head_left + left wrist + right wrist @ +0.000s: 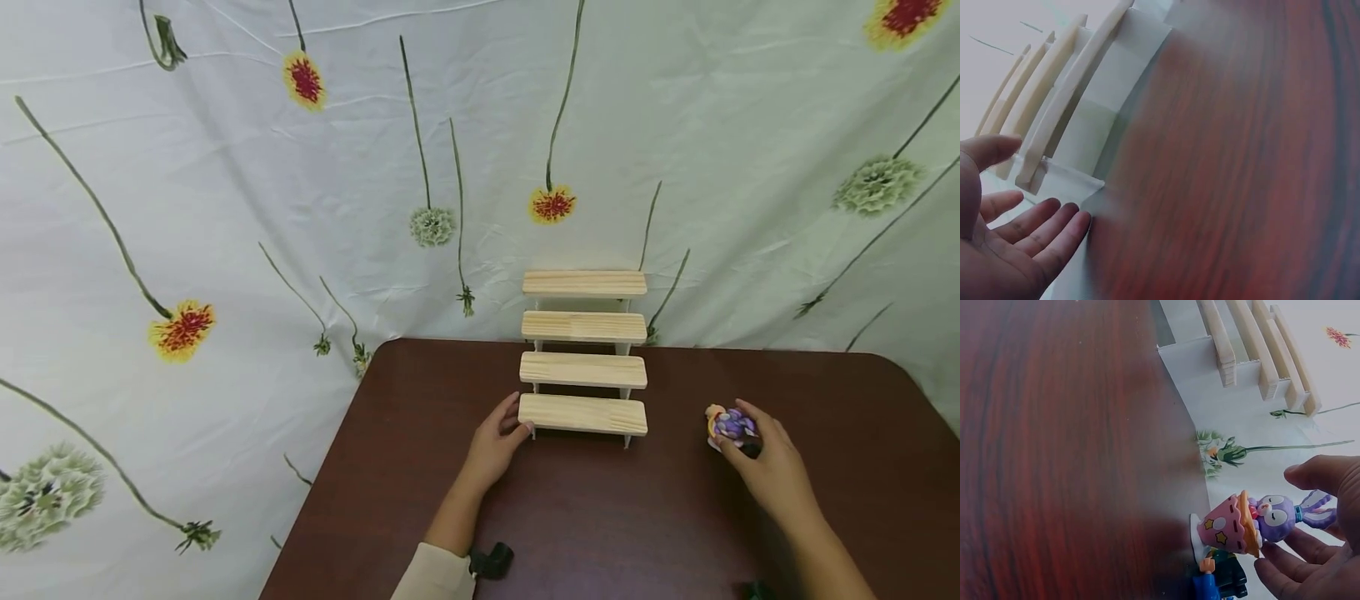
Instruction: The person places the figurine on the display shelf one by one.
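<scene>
A small figurine (1275, 519) of a purple rabbit in a pink cup with gold stars stands on the table at the right. My right hand (772, 471) is spread around it, thumb on one side and fingers on the other; a gap shows between thumb and rabbit in the right wrist view. Beside it is a partly hidden black and blue toy (1229, 575). My left hand (495, 446) is at the left end of the lowest step of a wooden stepped display rack (582, 414), fingers loosely extended, thumb near the board's edge. Whether it touches the rack, I cannot tell.
The rack has several pale wooden boards on white side supports, near the back edge of the dark brown table (600, 517). A white cloth with printed flowers (420, 150) hangs behind the table. Dark wrist straps (491, 561) are on the forearms.
</scene>
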The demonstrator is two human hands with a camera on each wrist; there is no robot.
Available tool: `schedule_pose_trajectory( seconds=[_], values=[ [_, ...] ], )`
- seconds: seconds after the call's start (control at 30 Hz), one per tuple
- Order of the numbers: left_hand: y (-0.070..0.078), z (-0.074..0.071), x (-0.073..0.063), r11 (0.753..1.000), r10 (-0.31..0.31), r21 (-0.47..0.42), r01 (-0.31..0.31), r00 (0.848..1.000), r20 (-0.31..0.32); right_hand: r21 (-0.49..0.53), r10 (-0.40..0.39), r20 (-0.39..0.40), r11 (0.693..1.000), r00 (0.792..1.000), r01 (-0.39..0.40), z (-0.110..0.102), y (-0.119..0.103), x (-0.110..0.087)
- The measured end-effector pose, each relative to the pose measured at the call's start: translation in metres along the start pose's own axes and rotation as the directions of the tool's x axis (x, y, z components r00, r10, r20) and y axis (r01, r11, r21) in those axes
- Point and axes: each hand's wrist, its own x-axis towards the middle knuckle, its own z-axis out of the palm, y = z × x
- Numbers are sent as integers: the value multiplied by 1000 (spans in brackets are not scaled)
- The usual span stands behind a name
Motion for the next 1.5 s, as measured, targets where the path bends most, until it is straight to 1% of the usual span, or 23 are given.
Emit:
schedule_pose_trajectory(
  seconds=[0.1, 0.17, 0.33, 0.5, 0.57, 0.67, 0.8, 1.03, 1.3, 1.5],
  values=[
    [-2, 2, 0, 999, -25, -28, 25, 1000, 19, -2, 7, 5, 1000, 1000, -7, 1, 1, 0],
    [-3, 2, 0, 999, -32, -28, 33, 999, 36, -5, 9, 4, 1000, 1000, -9, 1, 2, 0],
    [-4, 2, 0, 999, -38, -30, 40, 998, 57, -14, 18, 13, 1000, 1000, -18, 1, 4, 3],
    [-6, 1, -4, 998, -51, -27, 53, 995, 82, -23, 46, 49, 999, 998, -45, 1, 4, 5],
    [-8, 2, -4, 999, -41, -24, 43, 995, 89, -26, 55, 62, 998, 997, -54, 1, 5, 5],
    [-9, 2, -4, 999, -32, -27, 35, 996, 87, -36, 48, 55, 998, 997, -46, 2, 6, 5],
    [-8, 3, -5, 999, -24, -40, 27, 997, 77, -15, 33, 39, 999, 999, -32, 1, 7, 5],
    [-8, 3, -4, 998, -15, -52, 18, 998, 57, 28, 47, 39, 998, 998, -48, 0, 5, 6],
    [-8, 2, -6, 998, -11, -66, 14, 998, 54, 41, 69, 38, 997, 997, -71, 1, 4, 6],
    [-9, 3, -5, 997, -3, -78, 7, 999, 53, 49, 53, 20, 997, 998, -53, 2, 2, 6]
  ],
)
